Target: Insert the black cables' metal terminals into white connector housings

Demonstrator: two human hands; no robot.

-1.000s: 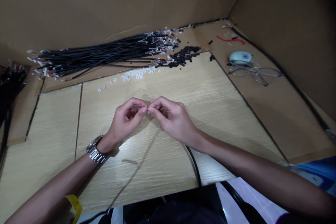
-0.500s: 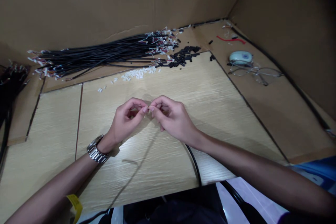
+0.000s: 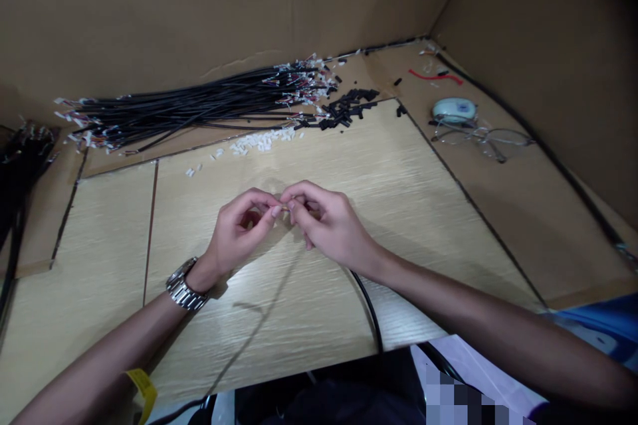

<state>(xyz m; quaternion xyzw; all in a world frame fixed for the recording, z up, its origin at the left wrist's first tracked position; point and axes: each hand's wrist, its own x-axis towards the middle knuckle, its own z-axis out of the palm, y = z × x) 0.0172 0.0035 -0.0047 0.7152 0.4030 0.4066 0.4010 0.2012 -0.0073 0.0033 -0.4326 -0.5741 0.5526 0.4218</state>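
My left hand (image 3: 245, 222) and my right hand (image 3: 329, 222) meet above the middle of the table, thumb and forefinger pinched on each. A short stretch of thin yellowish wire (image 3: 286, 208) shows between the fingertips; its ends are hidden by the fingers. From beneath my right wrist a black cable (image 3: 369, 309) curves down over the table's front edge. Whether the wire belongs to this cable is hidden by my right hand.
Behind the hands lie a bundle of black cables (image 3: 189, 103), white connector pieces (image 3: 262, 141) and short black sleeves (image 3: 349, 108). Eyeglasses (image 3: 508, 138), a pale green case (image 3: 453, 109) and a red strip (image 3: 436, 76) are at the right. Cardboard walls (image 3: 249, 0) enclose the table (image 3: 199, 358).
The fingertips have drawn slightly apart, my right fingers shifting a little to the right. More of the thin wire now shows between them.
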